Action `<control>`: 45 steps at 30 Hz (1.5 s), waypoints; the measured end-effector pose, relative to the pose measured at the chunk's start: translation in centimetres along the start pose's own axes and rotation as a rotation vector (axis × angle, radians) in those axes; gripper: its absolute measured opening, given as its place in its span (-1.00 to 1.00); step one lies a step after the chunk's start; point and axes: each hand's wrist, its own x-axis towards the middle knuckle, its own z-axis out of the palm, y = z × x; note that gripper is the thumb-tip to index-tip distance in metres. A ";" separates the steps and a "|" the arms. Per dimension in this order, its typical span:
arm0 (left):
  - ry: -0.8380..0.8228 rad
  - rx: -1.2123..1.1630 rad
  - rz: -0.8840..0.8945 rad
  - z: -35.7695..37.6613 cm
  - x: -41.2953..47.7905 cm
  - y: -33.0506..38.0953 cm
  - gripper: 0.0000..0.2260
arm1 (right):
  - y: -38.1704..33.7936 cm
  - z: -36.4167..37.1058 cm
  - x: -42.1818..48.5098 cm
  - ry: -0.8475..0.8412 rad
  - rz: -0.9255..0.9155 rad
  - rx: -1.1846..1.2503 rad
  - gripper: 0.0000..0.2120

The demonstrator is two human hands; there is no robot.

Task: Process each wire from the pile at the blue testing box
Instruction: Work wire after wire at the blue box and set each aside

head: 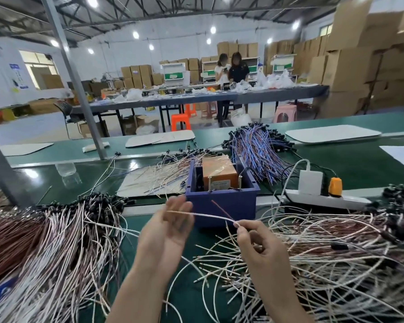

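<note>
Right hand (254, 238) pinches one wire (203, 215); left hand (170, 227) open beside it; sorted bundle (56, 229) left, big pile (324, 252) waiting by the blue box (222, 201).

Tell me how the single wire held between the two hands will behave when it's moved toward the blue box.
The wire spans almost straight between the left hand and right hand, so it probably has some stiffness. Its thinness suggests very little weight. The free ends will likely flex and could snag the loose pile.
</note>
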 end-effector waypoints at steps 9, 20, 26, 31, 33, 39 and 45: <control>-0.117 1.267 0.599 -1.2 -0.6 -4.4 -0.45 | 0.5 0.8 0.0 0.049 0.066 0.062 -0.88; -0.014 1.392 0.718 0.7 0.8 -6.7 -0.71 | 1.0 2.1 1.3 0.338 0.125 0.112 -0.84; -0.012 1.462 0.719 0.5 1.8 -7.1 -0.76 | 1.3 2.2 1.8 0.327 0.120 0.074 -0.80; 0.016 1.451 0.737 0.7 2.1 -7.1 -0.75 | 1.4 2.2 2.1 0.288 0.092 0.067 -0.79; 0.023 1.442 0.740 0.7 2.1 -7.1 -0.75 | 1.5 2.2 2.2 0.279 0.097 0.078 -0.78; 0.042 1.385 0.764 0.6 2.3 -6.9 -0.74 | 1.9 2.0 2.5 0.241 0.093 0.101 -0.76; 0.067 1.348 0.819 0.6 1.9 -6.8 -0.74 | 2.0 1.5 3.0 0.183 0.091 0.126 -0.75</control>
